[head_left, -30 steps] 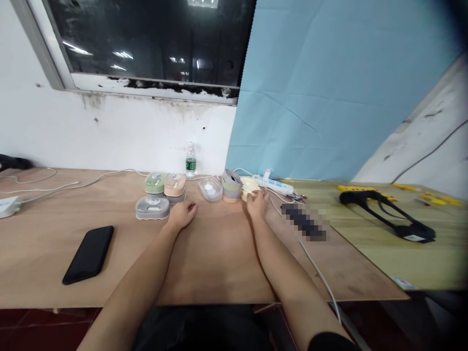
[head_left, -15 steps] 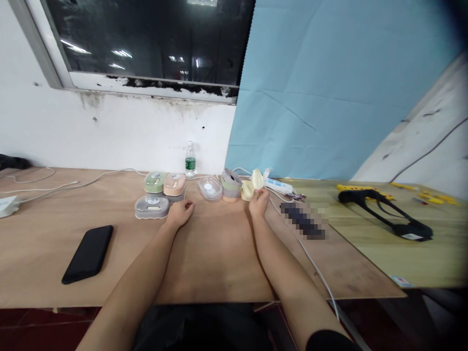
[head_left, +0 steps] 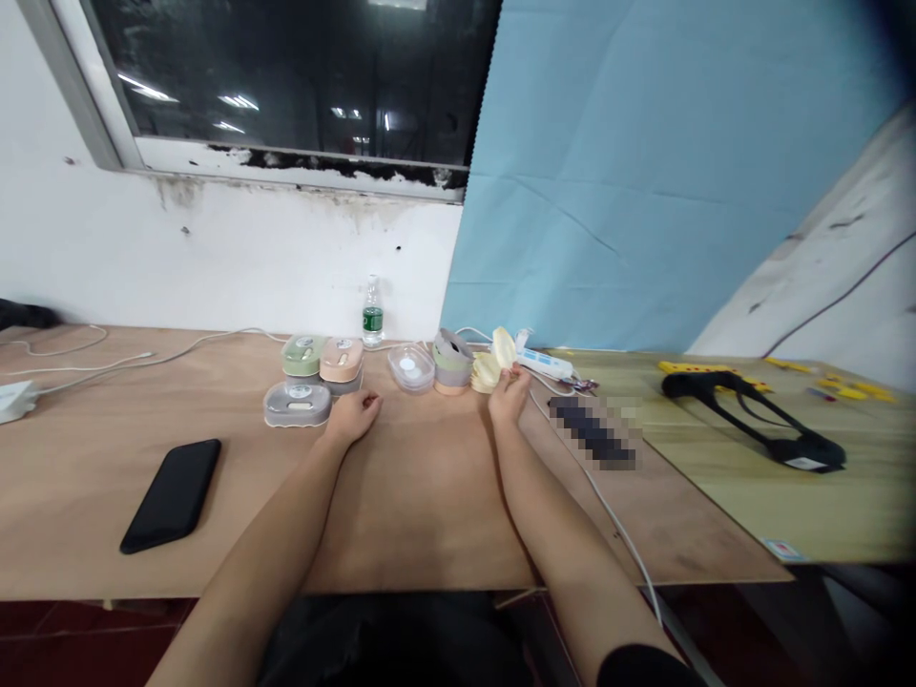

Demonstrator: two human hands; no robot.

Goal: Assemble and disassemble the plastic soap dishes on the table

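Observation:
My right hand [head_left: 508, 394] pinches a pale yellow oval tray [head_left: 504, 347] by its lower edge and holds it tilted up. Just under it sits a stack of similar pale yellow trays [head_left: 485, 372]. Left of that stack stands a pile of grey, green and peach rings [head_left: 452, 364]. My left hand [head_left: 356, 416] rests on the table with its fingers curled in and nothing visible in them. Close to it are a grey lidded box [head_left: 298, 406], a green lidded box [head_left: 301, 355] and a peach lidded box [head_left: 342, 357]. A clear plastic lid or box [head_left: 410, 368] lies between my hands.
A water bottle [head_left: 372, 313] stands against the wall. On the left of the wooden table [head_left: 422, 515] lies a black phone [head_left: 172, 496]. Behind my right hand is a white power strip [head_left: 547, 364]; a white cable runs to the front edge. A black strap frame [head_left: 759, 425] lies far right.
My right hand has shifted very slightly to the right and up with the pale yellow tray. My left hand stays in place.

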